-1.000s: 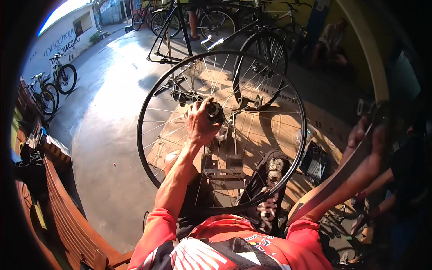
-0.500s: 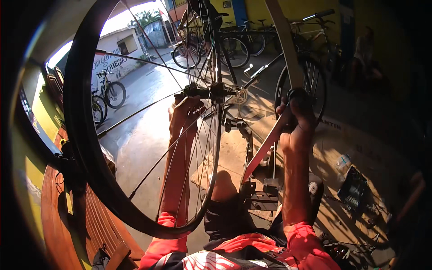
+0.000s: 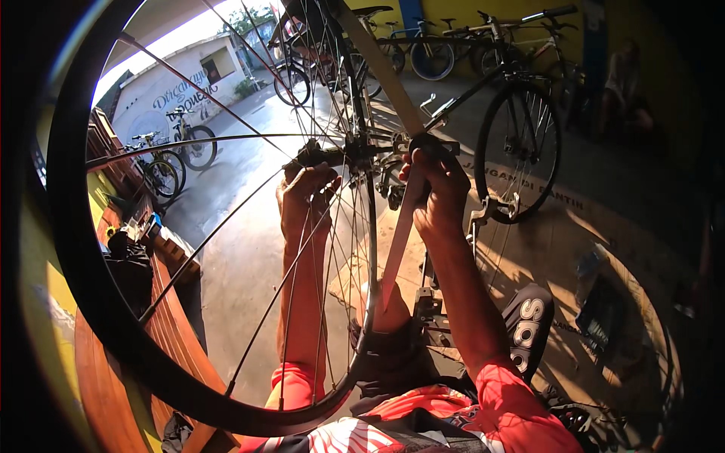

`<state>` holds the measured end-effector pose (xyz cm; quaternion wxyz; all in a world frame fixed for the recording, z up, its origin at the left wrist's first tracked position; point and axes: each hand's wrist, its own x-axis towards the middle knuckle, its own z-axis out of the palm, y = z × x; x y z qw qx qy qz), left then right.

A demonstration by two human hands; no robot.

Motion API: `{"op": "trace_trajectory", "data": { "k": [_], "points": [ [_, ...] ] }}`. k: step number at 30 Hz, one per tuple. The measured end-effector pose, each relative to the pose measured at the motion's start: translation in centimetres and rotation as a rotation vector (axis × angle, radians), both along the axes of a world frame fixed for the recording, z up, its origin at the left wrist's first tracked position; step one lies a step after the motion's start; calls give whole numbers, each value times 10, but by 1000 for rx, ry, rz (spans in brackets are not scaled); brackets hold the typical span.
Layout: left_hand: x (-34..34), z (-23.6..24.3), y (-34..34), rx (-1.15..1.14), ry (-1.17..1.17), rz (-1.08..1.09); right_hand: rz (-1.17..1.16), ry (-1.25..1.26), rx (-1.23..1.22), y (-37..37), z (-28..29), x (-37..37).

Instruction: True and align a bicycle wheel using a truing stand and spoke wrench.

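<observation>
A large bicycle wheel (image 3: 68,189) with a dark rim and thin spokes stands upright in front of me, filling the left half. My left hand (image 3: 303,198) reaches up beside the spokes, its fingers closed around the near end of the dark hub (image 3: 355,153). In my right hand (image 3: 442,189) is a wheel dishing gauge (image 3: 402,234), a long flat bent bar with a dark block at its middle. My fingers wrap this middle part, just right of the hub. One arm slopes up to the wheel's top, the other down towards my knee (image 3: 391,317). Contact with the rim is unclear.
An orange slatted bench (image 3: 109,370) runs along the left. Parked bicycles (image 3: 198,147) stand beyond it, others along the back wall. A bicycle wheel (image 3: 556,151) stands to the right. In the right-hand shadow sits a person (image 3: 627,98); a dark tray (image 3: 600,309) lies nearer.
My right hand has brought the dishing gauge left, close to the hub. The wheel sits a little further left and lower in view. My left hand keeps its grip on the hub.
</observation>
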<state>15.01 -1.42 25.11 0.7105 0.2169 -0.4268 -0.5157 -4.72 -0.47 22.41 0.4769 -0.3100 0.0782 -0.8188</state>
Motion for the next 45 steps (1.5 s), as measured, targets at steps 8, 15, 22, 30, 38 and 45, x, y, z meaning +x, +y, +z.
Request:
{"op": "trace_trajectory", "data": {
  "k": [8, 15, 22, 30, 38, 45],
  "points": [
    [0, -4, -4, -53, -6, -44, 27, 76, -34, -5, -2, 14],
    [-9, -5, -5, -20, 67, -2, 42, 56, -3, -11, -3, 18],
    [-16, -9, -3, 31, 102, 64, 18, 43, 28, -10, -3, 19],
    [-13, -7, 2, 16, 94, 73, -21, 47, 71, -2, -1, 15],
    [-16, -5, 2, 13, 79, 78, -21, 35, 26, -6, -1, 14],
    [-15, -10, -3, 3, 54, 92, -46, 27, 27, -8, 0, 22]
  ]
}}
